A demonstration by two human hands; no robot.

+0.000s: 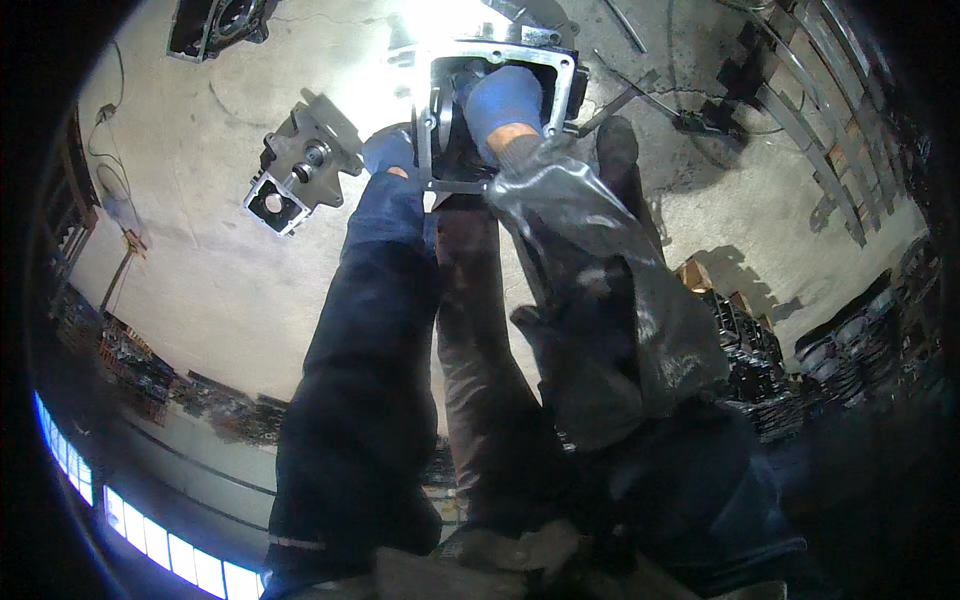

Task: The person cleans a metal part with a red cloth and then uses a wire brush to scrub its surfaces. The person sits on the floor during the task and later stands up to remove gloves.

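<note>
Your right hand (505,100), in a blue glove, reaches inside the open metal housing (500,60); the left hand (390,150) grips its frame edge. Brace that edge firmly and feel carefully inside, since glare hides the fingers.

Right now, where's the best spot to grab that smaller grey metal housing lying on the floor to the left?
Probably grip the grey housing across its blocky middle, coming from the person's left over bare concrete floor. Its flanged ends look awkward to pinch. Both gloved hands, left hand and right hand, are on the open square casing.
</note>
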